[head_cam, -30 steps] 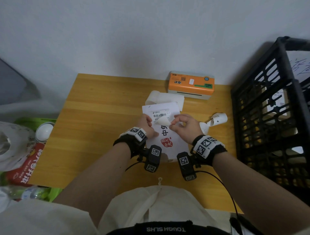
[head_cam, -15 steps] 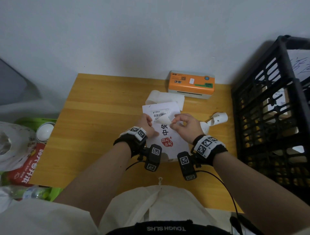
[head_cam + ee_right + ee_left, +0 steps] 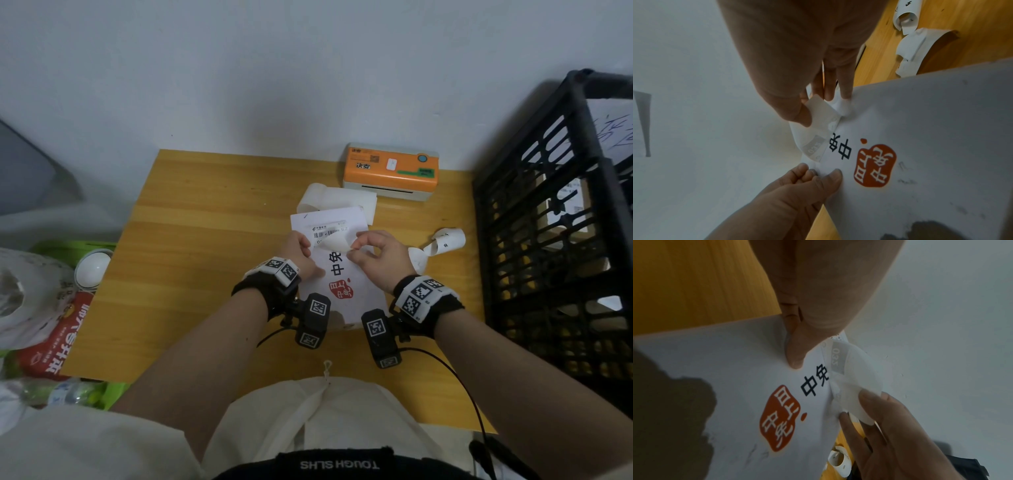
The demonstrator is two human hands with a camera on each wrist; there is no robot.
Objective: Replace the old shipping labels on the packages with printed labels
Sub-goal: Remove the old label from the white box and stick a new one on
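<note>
Left hand (image 3: pixel 301 255) pins the white package (image 3: pixel 342 284) on the counter (image 3: pixel 205 260); right hand (image 3: pixel 380 257) pinches the half-peeled old label (image 3: pixel 334 240); a hasty pull could tear it.

The package (image 3: pixel 346 291) was white with black characters and a red-orange seal mark; its peeling label (image 3: pixel 334 236) was white with a black barcode (grey on the lifted underside). The printer (image 3: pixel 390 169) was orange, the table (image 3: pixel 205 246) honey-yellow wood, the crate (image 3: pixel 548 240) black.

matt white package (image 3: pixel 346 294), wood-grain table (image 3: pixel 205 246)
</note>
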